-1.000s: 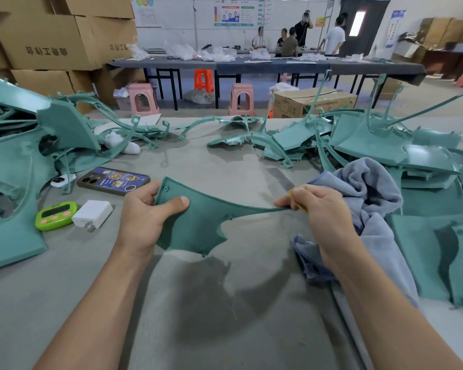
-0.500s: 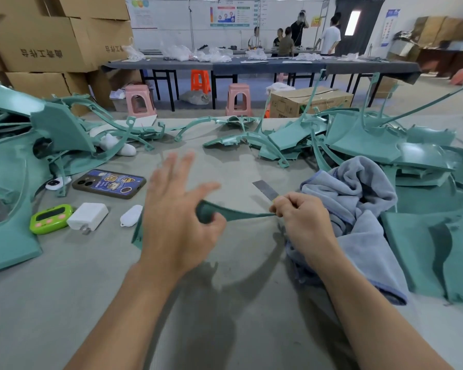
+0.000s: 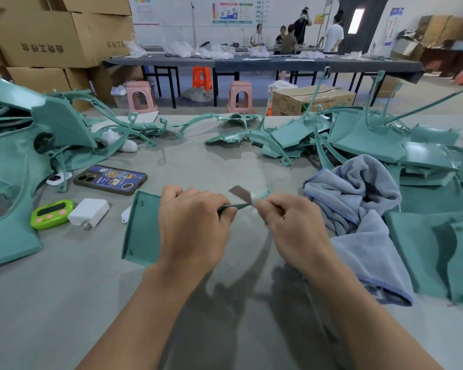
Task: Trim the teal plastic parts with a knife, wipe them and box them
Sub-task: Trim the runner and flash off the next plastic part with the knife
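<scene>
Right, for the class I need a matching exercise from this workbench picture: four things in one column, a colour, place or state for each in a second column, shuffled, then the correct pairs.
Column one
1. timer
2. towel
3. knife
4. teal part being trimmed

Column two
A. gripped in the left hand
B. bright green
C. held in the right hand
D. grey-blue, bunched up

Pairs: 1-B, 2-D, 3-C, 4-A

Phone [image 3: 110,180], timer [image 3: 52,214] left of hands [image 3: 241,222]; towel [image 3: 358,209] right.
</scene>
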`<state>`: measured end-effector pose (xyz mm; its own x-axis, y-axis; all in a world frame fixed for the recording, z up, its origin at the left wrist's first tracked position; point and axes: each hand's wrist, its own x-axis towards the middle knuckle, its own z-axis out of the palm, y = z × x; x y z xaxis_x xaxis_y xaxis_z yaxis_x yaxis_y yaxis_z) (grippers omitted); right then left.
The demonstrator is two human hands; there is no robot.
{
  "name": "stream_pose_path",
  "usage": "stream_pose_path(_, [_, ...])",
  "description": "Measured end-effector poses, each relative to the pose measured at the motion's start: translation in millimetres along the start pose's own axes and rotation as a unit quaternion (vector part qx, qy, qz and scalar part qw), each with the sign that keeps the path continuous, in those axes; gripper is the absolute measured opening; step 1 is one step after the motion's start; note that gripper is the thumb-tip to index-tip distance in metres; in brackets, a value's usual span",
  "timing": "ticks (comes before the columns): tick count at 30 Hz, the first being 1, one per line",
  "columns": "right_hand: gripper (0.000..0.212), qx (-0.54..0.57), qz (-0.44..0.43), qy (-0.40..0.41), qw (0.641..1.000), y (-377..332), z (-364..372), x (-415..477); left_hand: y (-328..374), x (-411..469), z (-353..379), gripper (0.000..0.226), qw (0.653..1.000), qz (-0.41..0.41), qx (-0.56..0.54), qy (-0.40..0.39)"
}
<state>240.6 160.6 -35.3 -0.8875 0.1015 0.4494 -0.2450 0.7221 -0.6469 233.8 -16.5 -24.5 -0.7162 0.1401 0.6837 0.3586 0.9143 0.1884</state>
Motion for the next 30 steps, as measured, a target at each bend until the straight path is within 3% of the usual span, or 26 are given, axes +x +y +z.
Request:
stream_pose_path(3, [0.046,-0.034,-0.018,0.001,0.999,1.1,4.7,0.7,0.6,1.5,2.0,0.017,1.0,-0.014,-0.001,-0.011])
stream_pose_path(9, [0.049,-0.073,0.04,0.045,0.996,11.1,0.0,7.3,0.2,2.8,3.2,0.016,1.0,-0.016,-0.019,0.005])
stream_pose_path(14, [0.045,-0.064,-0.053,0.024,0.996,-2.8,2.6,-4.0,-1.8,3.7,4.5,0.017,1.0,-0.015,-0.016,0.011])
stream_pose_path(20, [0.035,-0.164,-0.034,0.033,0.985,-10.9,11.1,-1.8,-2.8,3.4,8.7,0.017,1.0,-0.011,-0.013,0.017])
stream_pose_path(27, [0.053,-0.105,0.011,0.028,0.994,-2.1,7.0,4.2,-3.8,2.5,9.9,0.018,1.0,-0.009,-0.008,0.022])
stream_pose_path(30, [0.052,-0.129,0.005,0.025,0.991,-2.7,4.6,5.0,-1.9,1.8,10.0,0.017,1.0,0.006,-0.005,0.022])
